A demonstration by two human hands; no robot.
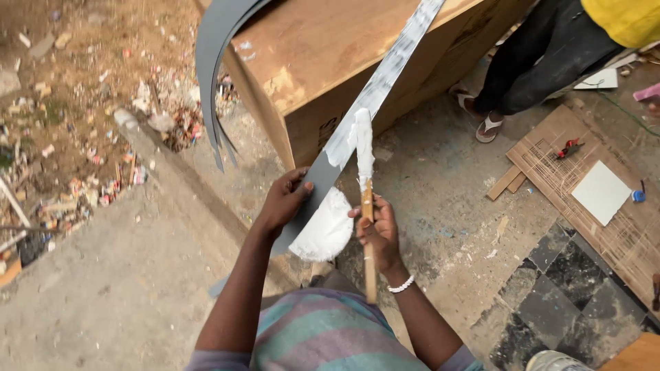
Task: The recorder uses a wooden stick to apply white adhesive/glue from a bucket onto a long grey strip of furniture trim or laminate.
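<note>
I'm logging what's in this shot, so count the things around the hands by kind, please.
Long grey strip, partly coated white, held by the left hand: 1
Wooden-handled brush loaded with white paste, in the right hand: 1
Curved dark grey strips: 1 bunch
Wooden box: 1
White square tile: 1
Total: 5

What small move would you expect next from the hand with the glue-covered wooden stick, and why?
Probably a stroke further up the long grey strip. The right hand holds the wooden stick, its white-coated tip lying on the strip, which the left hand steadies. White paste lies thick near the hands and looks thin and streaky higher up.
</note>
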